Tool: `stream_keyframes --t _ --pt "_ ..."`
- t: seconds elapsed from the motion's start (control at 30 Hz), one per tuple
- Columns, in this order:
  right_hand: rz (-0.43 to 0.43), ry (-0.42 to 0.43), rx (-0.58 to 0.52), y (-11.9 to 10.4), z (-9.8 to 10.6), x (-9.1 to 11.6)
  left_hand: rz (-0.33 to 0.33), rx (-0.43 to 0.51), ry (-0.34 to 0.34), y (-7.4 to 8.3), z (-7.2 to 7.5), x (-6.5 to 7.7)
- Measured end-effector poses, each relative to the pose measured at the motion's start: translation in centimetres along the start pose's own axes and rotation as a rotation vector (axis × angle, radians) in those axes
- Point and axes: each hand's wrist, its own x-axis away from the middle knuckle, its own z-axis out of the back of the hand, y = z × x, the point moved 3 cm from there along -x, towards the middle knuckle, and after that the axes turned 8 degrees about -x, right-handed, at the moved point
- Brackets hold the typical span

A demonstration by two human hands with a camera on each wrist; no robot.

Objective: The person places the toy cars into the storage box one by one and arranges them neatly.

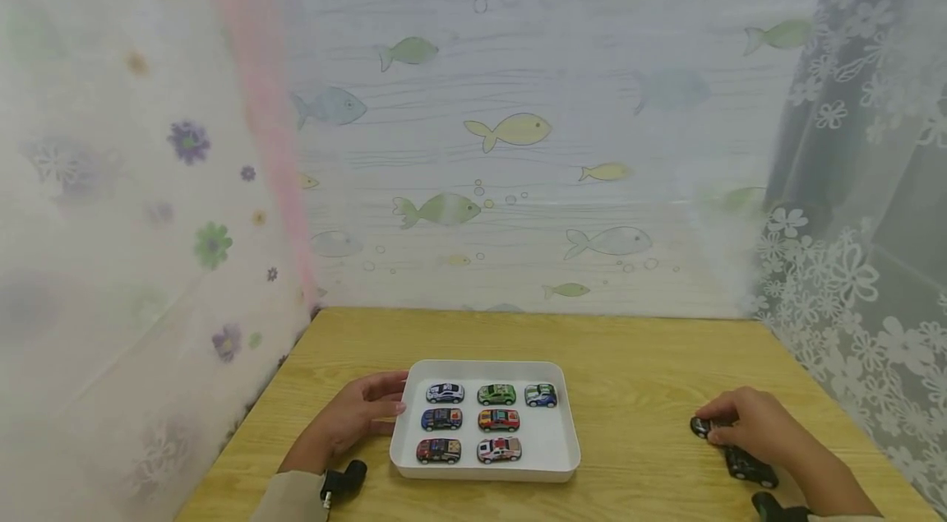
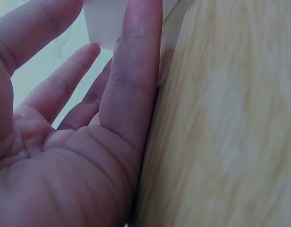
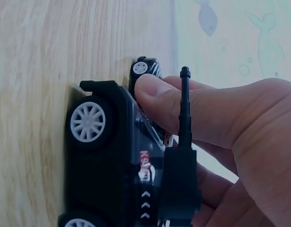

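Note:
A white tray [image 1: 484, 470] lies on the table, with several small toy cars in it, among them a green car [image 1: 496, 394], a red-and-yellow car [image 1: 499, 420] and a white-and-red car [image 1: 499, 450]. At its left side my left hand [image 1: 358, 415] touches the wall with relaxed, spread fingers; in the left wrist view the palm [image 2: 74, 175] holds nothing. Far to the right of the tray, my right hand [image 1: 762, 427] pinches a small black toy car [image 3: 141, 68] between thumb and fingers. Under that wrist stands a black toy vehicle [image 3: 107, 156] with a gun-like barrel on top.
The wooden table [image 1: 636, 390] stretches between the tray and my right hand. Behind it hangs a curtain with fish prints [image 1: 518, 127]. A flowered curtain [image 1: 148, 259] borders the left side, a lace one [image 1: 851, 275] the right.

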Motion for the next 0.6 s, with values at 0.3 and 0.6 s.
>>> stream_keyframes --t 0.3,0.6 --pt "-0.001 0.014 0.055 -1.0 -0.3 -0.8 -0.004 0.000 -0.008 -0.1 0.1 0.0" --pt "0.083 0.037 0.135 -2.8 -1.3 -2.1 -0.001 0.012 -0.009 -0.2 0.1 0.0"
